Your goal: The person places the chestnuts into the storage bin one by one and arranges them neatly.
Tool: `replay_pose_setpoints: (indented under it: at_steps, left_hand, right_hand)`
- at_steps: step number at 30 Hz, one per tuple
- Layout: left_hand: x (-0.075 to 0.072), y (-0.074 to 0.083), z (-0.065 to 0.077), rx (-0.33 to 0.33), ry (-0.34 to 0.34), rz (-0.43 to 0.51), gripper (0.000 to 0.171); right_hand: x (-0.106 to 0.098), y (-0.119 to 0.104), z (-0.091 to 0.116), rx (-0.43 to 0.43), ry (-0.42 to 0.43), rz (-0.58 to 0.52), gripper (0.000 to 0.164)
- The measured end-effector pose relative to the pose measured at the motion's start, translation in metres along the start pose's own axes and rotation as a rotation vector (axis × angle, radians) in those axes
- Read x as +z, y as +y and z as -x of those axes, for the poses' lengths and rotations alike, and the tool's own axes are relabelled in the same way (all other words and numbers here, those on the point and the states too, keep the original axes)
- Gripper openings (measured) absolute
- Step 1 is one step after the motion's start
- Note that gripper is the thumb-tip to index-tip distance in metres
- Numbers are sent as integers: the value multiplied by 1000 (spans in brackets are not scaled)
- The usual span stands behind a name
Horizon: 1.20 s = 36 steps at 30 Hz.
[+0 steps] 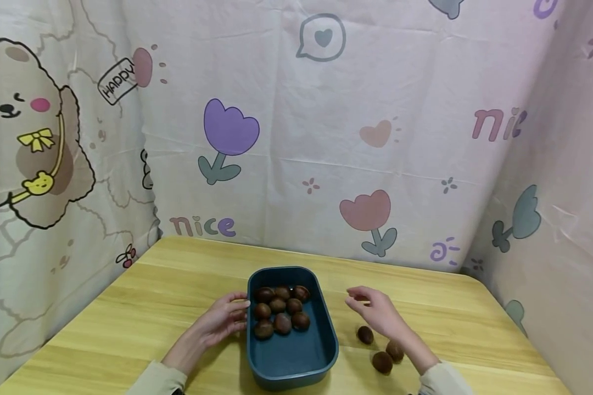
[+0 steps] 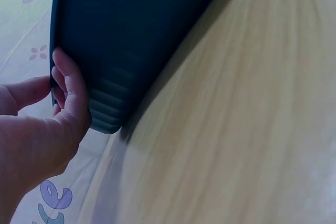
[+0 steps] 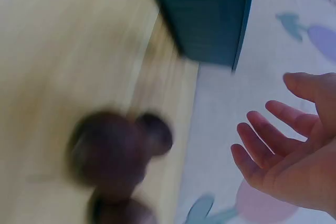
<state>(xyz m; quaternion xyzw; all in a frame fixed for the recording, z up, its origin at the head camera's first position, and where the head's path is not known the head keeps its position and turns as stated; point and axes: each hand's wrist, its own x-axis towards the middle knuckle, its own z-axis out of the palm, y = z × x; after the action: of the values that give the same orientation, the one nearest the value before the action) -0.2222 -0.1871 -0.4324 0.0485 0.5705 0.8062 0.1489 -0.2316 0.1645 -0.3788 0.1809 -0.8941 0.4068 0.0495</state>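
Note:
A dark blue box (image 1: 296, 356) stands on the table with several chestnuts (image 1: 278, 305) in its far half. My left hand (image 1: 223, 319) holds the box by its left side. In the left wrist view the thumb (image 2: 34, 90) meets the rim while bent fingers (image 2: 77, 90) lie against the outer wall. To the right of the box, my right hand (image 1: 378, 314) hovers with nothing in it. Its fingers spread loosely in the right wrist view. Three loose chestnuts (image 1: 382, 362) lie on the table near and below the right forearm, and look blurred in the right wrist view.
The pale wooden table (image 1: 192, 263) has a rounded far right corner. A printed curtain (image 1: 296, 164) with flowers and words hangs right behind the table and along both sides.

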Motion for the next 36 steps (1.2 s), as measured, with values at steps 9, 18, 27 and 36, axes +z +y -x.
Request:
replay_pose_setpoints:
  at_steps: [9, 18, 27, 36]
  left_hand:
    - [-1, 0, 2, 1, -7, 14, 35]
    - [-2, -1, 3, 4, -10, 22, 35]
    - [0, 0, 2, -2, -4, 20, 36]
    - [1, 1, 2, -7, -5, 26, 36]
  right_hand:
    - [-33, 60, 23, 134, 33, 70, 34]
    - [-48, 86, 39, 234, -58, -28, 42]
    - [-52, 96, 46, 244, -129, -96, 40]
    - [-49, 98, 46, 206, -64, 9, 31]
